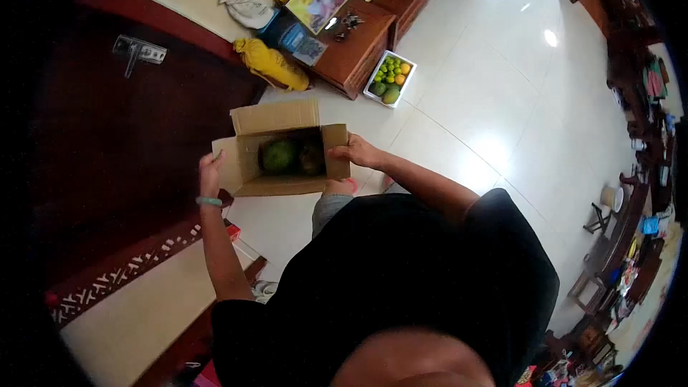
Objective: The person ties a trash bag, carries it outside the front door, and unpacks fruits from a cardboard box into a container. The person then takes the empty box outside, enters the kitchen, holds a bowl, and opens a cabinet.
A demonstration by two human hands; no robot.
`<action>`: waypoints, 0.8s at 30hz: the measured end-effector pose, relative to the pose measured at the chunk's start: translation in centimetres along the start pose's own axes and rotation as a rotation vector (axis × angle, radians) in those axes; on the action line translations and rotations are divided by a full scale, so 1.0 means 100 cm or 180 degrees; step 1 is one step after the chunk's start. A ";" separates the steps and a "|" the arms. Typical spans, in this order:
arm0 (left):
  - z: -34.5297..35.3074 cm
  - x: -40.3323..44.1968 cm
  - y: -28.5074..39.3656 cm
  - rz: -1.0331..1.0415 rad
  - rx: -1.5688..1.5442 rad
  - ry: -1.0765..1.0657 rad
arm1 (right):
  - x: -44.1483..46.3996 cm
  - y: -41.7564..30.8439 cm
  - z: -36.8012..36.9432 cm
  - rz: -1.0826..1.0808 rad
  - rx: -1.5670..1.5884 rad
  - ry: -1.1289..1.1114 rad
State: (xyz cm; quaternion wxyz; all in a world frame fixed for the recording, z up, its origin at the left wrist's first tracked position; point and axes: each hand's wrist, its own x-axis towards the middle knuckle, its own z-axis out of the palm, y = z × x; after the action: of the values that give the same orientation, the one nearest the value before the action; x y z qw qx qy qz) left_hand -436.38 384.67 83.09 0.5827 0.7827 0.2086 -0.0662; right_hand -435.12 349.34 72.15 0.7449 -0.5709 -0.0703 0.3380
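Note:
An opened cardboard box [279, 188] is held up in front of my body, its flaps spread outward. Inside lie a large green fruit [279, 155] and a darker brownish one [311, 158], partly in shadow; their exact kind I cannot make out. My left hand [210, 170], below a pale green bangle [208, 201], is closed on the box's left flap. On the opposite side, my right hand [357, 151] grips the right flap, thumb on its inner face.
A white crate [370, 92] of green and orange fruit stands on the tiled floor [459, 104] beside a wooden cabinet [351, 57]. A yellow bag [272, 64] leans near it. To the left is a dark door with a metal handle [140, 51]. Wooden furniture lines the far right.

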 end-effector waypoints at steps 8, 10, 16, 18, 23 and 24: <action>-0.087 0.058 -0.037 0.0077 0.0571 -0.0354 | 0.049 0.008 0.067 0.0319 0.0788 -0.0135; -0.121 0.103 -0.051 0.0466 0.0785 -0.0464 | 0.063 0.012 0.072 -0.0105 -0.0174 -0.0129; -0.193 0.200 0.035 0.2260 0.2123 0.1938 | 0.116 0.031 0.126 -0.0553 -0.0208 0.0743; -0.214 0.238 0.084 0.2314 0.2389 0.2144 | 0.125 0.038 0.121 -0.0679 -0.0745 0.0665; -0.229 0.390 0.106 0.1947 0.3635 0.2051 | 0.127 -0.005 0.177 -0.0472 -0.0044 0.0867; -0.234 0.430 0.097 0.1749 0.3842 0.1858 | 0.139 0.007 0.169 -0.0462 -0.0273 0.1050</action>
State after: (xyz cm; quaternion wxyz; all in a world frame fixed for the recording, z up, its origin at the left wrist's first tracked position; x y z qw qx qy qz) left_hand -396.85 415.11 84.01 -0.0347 0.9779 0.0785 0.1906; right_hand -433.14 371.15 73.30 0.7437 -0.6433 -0.0025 0.1818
